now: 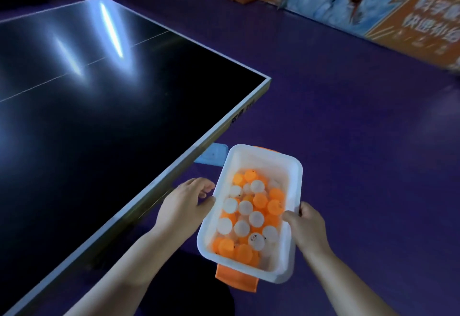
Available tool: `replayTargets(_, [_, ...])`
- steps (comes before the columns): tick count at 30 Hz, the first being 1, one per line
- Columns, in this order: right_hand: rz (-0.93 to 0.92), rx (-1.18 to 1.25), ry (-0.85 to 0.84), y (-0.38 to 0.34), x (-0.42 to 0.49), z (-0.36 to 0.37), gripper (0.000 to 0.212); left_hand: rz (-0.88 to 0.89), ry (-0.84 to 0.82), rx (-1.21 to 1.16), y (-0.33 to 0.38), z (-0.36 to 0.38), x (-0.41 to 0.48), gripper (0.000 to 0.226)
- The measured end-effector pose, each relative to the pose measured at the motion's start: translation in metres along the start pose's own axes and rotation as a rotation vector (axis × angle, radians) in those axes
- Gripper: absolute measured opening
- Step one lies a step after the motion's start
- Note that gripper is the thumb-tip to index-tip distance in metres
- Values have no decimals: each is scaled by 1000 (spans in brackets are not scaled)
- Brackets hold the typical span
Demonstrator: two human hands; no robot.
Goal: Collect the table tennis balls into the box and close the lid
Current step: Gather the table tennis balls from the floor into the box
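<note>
While I am watching through the head camera, the box point(295, 166) is hanging in the air just off the corner of the table point(99, 121), above the floor point(361, 154), lid off, with orange and white balls point(249, 213) piled inside. The right hand point(308, 228) is gripping the right long rim, thumb hooked over the edge and fingers curled underneath. The left hand point(184, 201) is lying against the left wall with its fingers loosely bent, closing on nothing; I cannot tell whether it is bearing any weight.

I am judging the load as light but lively: hollow balls are going to roll and jump out at any tilt, and thin plastic walls are likely flexing under a one-sided grip. Both long rims, or the base, are looking like the safest hold, clear of the orange latch point(236, 278) at the near end. The table's edge is sitting close on the left, while the right and far side are offering open room. A pale blue piece point(214, 156) is showing past the edge, possibly the lid.
</note>
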State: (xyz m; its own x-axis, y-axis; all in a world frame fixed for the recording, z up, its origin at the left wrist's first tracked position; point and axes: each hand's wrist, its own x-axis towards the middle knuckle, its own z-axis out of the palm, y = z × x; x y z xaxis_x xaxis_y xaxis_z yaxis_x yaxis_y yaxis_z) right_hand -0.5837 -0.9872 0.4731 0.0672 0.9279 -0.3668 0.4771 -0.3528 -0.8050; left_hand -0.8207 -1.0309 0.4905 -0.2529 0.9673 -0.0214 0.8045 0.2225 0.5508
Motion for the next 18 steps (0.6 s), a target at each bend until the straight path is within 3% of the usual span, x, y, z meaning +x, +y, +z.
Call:
replayTargets(10, [-1, -53, 86, -49, 163, -44, 16, -102, -168, -169, 41, 71, 176, 31])
replayTargets(18, [-46, -123, 51, -117, 284, -59, 17, -136, -163, -211, 71, 72, 304, 21])
